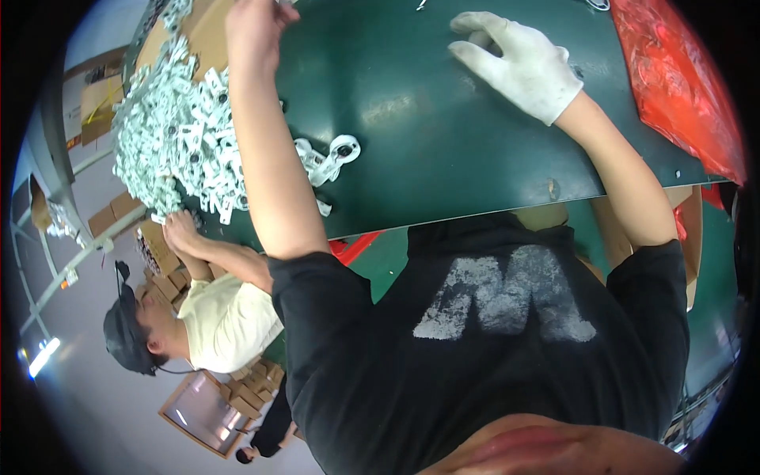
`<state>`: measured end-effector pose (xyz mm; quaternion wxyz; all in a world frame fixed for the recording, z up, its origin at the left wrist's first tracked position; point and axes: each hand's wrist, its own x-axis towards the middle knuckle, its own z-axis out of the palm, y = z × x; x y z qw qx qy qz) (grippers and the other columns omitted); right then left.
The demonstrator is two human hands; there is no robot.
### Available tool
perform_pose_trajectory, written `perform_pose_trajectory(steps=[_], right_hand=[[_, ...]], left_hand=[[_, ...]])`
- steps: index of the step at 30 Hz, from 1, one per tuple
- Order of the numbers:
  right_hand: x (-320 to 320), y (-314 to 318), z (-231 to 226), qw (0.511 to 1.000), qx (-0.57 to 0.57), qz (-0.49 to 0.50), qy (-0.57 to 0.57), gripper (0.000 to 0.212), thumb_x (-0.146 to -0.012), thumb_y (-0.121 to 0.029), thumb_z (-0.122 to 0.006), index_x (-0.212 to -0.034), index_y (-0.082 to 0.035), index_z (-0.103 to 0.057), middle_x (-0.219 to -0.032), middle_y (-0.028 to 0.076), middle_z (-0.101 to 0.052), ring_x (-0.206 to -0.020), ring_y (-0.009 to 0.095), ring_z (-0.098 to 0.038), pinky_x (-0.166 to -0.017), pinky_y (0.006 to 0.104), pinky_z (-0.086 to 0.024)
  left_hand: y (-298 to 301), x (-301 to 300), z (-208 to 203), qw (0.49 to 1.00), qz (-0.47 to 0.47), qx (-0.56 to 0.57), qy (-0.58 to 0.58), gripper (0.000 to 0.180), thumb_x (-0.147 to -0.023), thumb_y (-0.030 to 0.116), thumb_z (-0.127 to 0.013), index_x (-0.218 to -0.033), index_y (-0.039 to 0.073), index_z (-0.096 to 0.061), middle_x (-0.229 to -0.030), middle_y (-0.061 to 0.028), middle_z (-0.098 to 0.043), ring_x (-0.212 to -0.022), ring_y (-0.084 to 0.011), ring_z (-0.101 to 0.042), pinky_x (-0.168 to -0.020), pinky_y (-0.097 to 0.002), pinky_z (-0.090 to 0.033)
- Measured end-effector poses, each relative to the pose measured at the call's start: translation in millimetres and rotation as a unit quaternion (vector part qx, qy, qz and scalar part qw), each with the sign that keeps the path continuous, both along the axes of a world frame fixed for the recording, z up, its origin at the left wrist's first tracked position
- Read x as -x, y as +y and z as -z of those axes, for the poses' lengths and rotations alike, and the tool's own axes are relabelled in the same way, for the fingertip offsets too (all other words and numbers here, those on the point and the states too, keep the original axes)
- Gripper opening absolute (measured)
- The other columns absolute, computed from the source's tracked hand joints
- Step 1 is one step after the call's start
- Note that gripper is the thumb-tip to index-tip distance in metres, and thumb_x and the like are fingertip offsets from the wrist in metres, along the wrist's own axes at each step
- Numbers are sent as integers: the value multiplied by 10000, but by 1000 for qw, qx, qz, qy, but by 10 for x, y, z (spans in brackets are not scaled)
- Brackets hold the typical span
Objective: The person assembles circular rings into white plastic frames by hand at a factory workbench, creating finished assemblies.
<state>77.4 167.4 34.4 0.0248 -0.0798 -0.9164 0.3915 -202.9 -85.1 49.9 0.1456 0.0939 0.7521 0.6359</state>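
My left hand (255,36), bare, reaches to the upper edge of the picture, which cuts off part of its fingers. Those that show look closed, and what they hold, if anything, I cannot make out. A large heap of pale green-white plastic parts (170,131), some with dark round centres, lies left of my left forearm. A few loose plastic parts (342,150) lie just right of that forearm. My right hand (522,67), in a white glove, hovers over or rests on the green table (396,103). Its thumb and fingers are apart, with nothing visible between them.
Red plastic sheeting (673,87) covers the table's right end. Brown cardboard (210,36) lies behind the heap. At the left, a co-worker in a dark cap (131,328) has a hand (180,233) at the heap's near edge. Cardboard boxes (253,388) are stacked beyond; another person stands farther off.
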Motion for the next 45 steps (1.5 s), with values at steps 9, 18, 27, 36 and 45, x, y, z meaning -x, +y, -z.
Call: perform_pose_trajectory(steps=[9, 18, 27, 36, 45], right_hand=[[7, 95, 41, 998, -39, -48, -7, 385, -977, -379, -580, -1257, -128, -663, -1137, 119, -728, -1064, 290, -696, -940, 386, -531], [-52, 64, -56, 989, -57, -117, -65, 403, -964, -396, -512, -1236, -153, -682, -1109, 128, -733, -1065, 325, -694, -912, 470, -547], [-46, 21, 110, 985, 97, -27, 140, 727, -857, -506, -667, -1405, -50, -522, -1144, 220, -681, -1085, 390, -661, -954, 455, -525], [338, 851, 593, 910, -209, 166, 316, 139, -946, -149, -565, -935, -81, -685, -946, 169, -652, -904, 323, -640, -791, 442, -512], [238, 763, 243, 951, 155, 161, 215, 171, -965, -160, -588, -833, -68, -646, -763, 92, -618, -610, 204, -592, -546, 341, -452]], left_hand=[[21, -1192, -621, 912, 92, 342, 207, 319, -962, 341, -696, -1117, 62, -714, -842, -27, -671, -707, -89, -591, -660, -246, -469], [-337, -1911, -325, 809, 276, 509, 100, 383, -774, 65, -805, -1135, 15, -685, -849, -78, -683, -777, -151, -626, -745, -305, -514], [860, -1712, -295, 980, 166, 46, 99, 227, -909, 60, -770, -1068, -29, -634, -1003, -42, -680, -904, -97, -662, -800, -211, -526], [2134, -1014, 387, 759, 202, 273, 556, 291, -957, 224, -690, -1178, 39, -648, -1073, -98, -668, -1001, -223, -650, -872, -355, -517], [1869, -1410, 365, 779, 217, 333, 485, 356, -789, 350, -805, -1018, 111, -675, -895, -45, -686, -883, -265, -656, -847, -414, -453]])
